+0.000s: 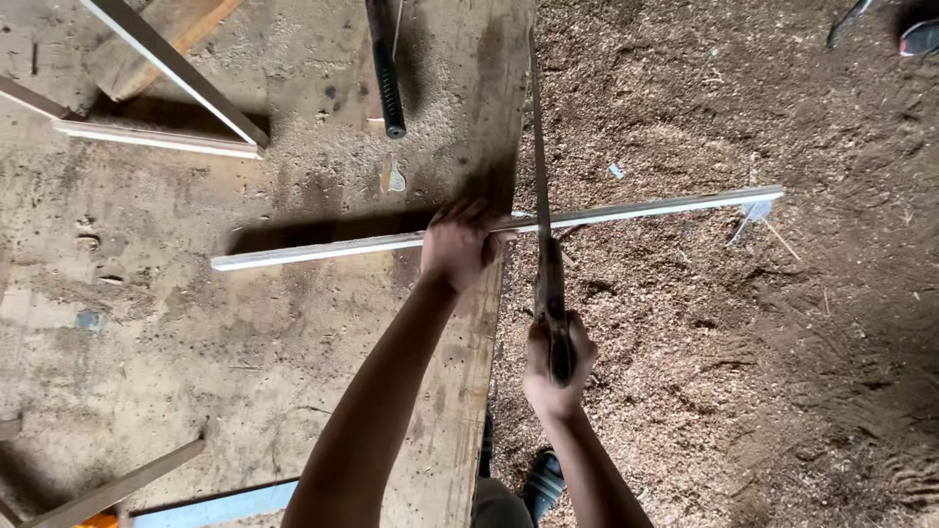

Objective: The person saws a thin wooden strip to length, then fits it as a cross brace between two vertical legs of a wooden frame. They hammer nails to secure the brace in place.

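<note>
A long thin white wooden strip lies across a dusty wooden workbench, its right end sticking out over the sawdust floor. My left hand presses the strip down at the bench's right edge. My right hand grips the handle of a hand saw. The saw's narrow blade runs away from me and crosses the strip just beyond the bench edge, right beside my left hand.
More white strips and a plank lie at the bench's far left. A dark ridged tool handle rests at the top. Another strip sits near left. Sawdust covers the floor; my shoe is below.
</note>
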